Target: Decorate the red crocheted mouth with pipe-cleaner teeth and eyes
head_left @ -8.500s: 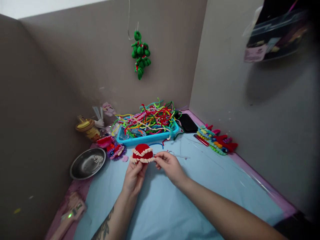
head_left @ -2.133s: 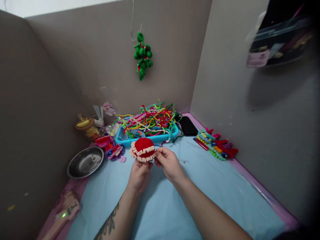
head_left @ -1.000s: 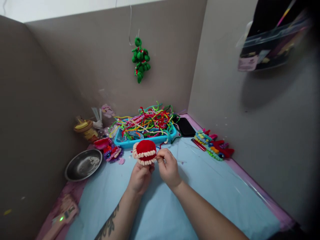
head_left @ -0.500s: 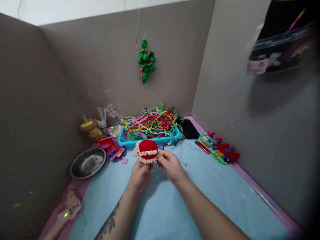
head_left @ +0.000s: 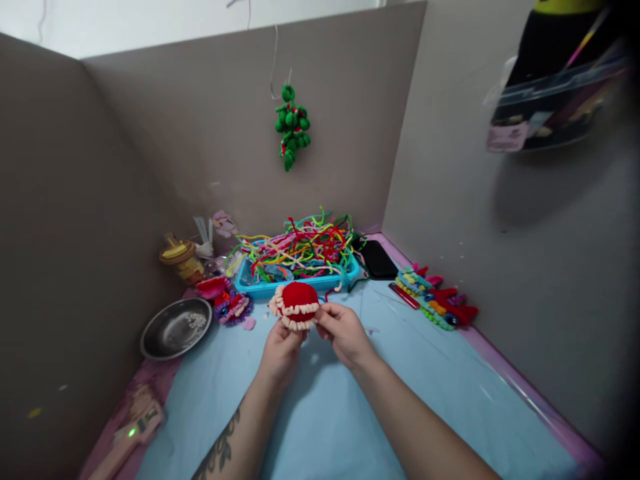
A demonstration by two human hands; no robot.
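A red fuzzy craft piece [head_left: 298, 303] shaped like a mouth, edged with cream loops like teeth, is held up above the light blue table mat [head_left: 350, 413]. My left hand [head_left: 280, 350] grips it from below with closed fingers. My right hand [head_left: 344, 331] pinches its right edge, where the cream trim ends. Both hands sit at the middle of the view, just in front of the blue tray [head_left: 295, 283].
The blue tray holds a heap of coloured pipe cleaners [head_left: 300, 243]. A steel bowl [head_left: 175, 327] lies at left, a pink glue gun [head_left: 127, 440] lower left, a black phone [head_left: 379, 260] and finished colourful pieces [head_left: 435, 300] at right. A green figure [head_left: 293, 127] hangs on the back wall.
Both hands stay on the red piece. It has been turned slightly, and my right hand keeps working at its right edge; the view has shifted a little.
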